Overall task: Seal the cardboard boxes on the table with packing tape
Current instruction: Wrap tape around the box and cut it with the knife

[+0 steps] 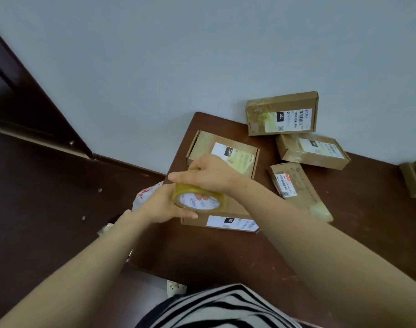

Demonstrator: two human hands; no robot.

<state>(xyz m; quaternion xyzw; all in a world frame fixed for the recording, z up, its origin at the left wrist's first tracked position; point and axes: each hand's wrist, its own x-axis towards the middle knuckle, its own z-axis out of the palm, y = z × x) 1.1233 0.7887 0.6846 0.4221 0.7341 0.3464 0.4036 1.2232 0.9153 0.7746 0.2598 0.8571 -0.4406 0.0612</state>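
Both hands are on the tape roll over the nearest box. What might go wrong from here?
1. The left hand and right hand both hold the tape roll, so nothing steadies the nearest box; it may slide as tape is pulled across.
2. Tape may land over its shipping label and make it harder to read.
3. That box lies toward the table's left edge and might get pushed off.

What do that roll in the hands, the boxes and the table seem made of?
Tape roll: glossy yellowish see-through plastic film; printed core, probably card. Boxes: matte brown cardboard, folded edges, white paper labels. Table: dark brown wood or veneer, faint sheen, pale scuffs.
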